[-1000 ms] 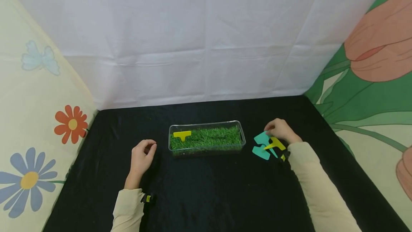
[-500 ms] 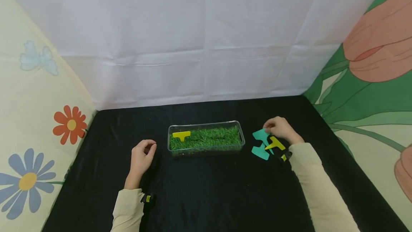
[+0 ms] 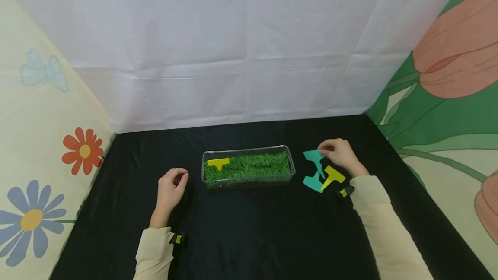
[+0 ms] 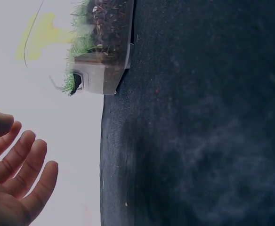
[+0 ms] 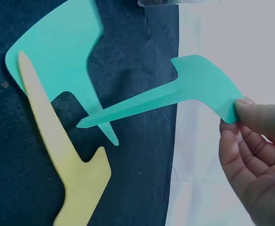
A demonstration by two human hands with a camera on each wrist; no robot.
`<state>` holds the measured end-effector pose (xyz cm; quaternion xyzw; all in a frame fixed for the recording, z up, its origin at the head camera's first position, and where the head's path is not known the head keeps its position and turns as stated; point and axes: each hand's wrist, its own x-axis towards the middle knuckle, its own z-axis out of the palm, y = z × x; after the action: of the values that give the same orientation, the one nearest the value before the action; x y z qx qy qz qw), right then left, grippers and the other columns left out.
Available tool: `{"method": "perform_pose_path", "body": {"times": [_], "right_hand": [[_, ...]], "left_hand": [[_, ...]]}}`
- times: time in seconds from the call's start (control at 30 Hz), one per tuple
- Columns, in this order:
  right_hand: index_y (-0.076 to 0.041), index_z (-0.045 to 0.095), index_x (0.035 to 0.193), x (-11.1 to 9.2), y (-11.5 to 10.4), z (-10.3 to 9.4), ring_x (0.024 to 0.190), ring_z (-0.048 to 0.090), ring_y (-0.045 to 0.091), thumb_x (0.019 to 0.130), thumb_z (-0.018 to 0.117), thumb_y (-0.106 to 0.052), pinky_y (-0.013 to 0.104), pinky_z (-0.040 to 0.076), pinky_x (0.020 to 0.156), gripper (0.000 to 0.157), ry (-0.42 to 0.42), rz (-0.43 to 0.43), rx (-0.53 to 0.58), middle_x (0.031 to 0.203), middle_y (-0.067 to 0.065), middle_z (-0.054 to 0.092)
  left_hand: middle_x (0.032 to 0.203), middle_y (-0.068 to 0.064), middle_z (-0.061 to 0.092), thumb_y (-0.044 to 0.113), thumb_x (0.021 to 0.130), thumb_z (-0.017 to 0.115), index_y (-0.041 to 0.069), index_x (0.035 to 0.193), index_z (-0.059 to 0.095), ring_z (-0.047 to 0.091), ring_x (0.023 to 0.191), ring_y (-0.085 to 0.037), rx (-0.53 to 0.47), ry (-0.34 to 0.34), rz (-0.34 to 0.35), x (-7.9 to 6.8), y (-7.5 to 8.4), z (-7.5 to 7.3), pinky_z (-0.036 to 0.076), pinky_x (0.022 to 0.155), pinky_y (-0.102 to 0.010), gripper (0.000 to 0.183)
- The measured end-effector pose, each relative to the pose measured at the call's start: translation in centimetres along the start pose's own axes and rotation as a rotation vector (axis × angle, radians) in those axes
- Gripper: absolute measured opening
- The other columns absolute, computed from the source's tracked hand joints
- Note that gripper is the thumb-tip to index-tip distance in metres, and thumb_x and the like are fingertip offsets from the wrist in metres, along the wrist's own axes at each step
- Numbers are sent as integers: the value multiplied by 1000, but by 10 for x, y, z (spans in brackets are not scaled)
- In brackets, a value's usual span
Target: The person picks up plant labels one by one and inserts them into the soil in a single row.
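Between thumb and forefinger, my right hand [image 3: 341,155] pinches the corner of a teal T-shaped plant label [image 5: 203,84]. The right wrist view has this label lifted, its pointed stem over the cloth. Below it lie a second teal plant label [image 5: 57,52] and a yellow plant label [image 5: 81,181], whose tip overlaps the teal one. My left hand [image 3: 171,189] holds nothing, fingers loosely bent, left of a clear planter box [image 3: 249,181] of green grass [image 3: 253,165]. Another yellow plant label [image 3: 218,163] stands upright in the grass at the box's left end.
Black cloth [image 3: 249,232] covers the table. A white sheet [image 3: 241,46] hangs behind it, with flower-patterned panels at both sides. In the left wrist view, dark soil [image 4: 110,23] shows through the box wall.
My right hand has drawn the pinched teal label up and away from the pile. The yellow label beside it has shifted and turned slightly. My left hand stays in place.
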<state>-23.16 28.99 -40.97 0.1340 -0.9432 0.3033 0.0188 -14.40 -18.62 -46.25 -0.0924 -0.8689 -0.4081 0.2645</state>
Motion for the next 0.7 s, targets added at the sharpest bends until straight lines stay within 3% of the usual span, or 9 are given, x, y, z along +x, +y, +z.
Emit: {"method": "perform_pose_path", "body": {"times": [0.43,0.7], "right_hand": [[2,67,90,-4,-13,-4,72,60,27,85,62,-3,39,48,62,9,124,-62,-6,83,15,66],[-1,68,89,-11,-22,-6,69,58,22,83,64,-4,30,46,59,8,211,-118,-4,83,12,66]], "left_hand": [[76,-11,61,-5,79,65,-1,81,64,53,63,-16,-1,15,2,0,1,-2,49,58,-27,5],[76,-10,61,-5,80,64,-1,82,64,53,63,-16,-1,8,-7,0,2,-3,49,59,-26,5]]}}
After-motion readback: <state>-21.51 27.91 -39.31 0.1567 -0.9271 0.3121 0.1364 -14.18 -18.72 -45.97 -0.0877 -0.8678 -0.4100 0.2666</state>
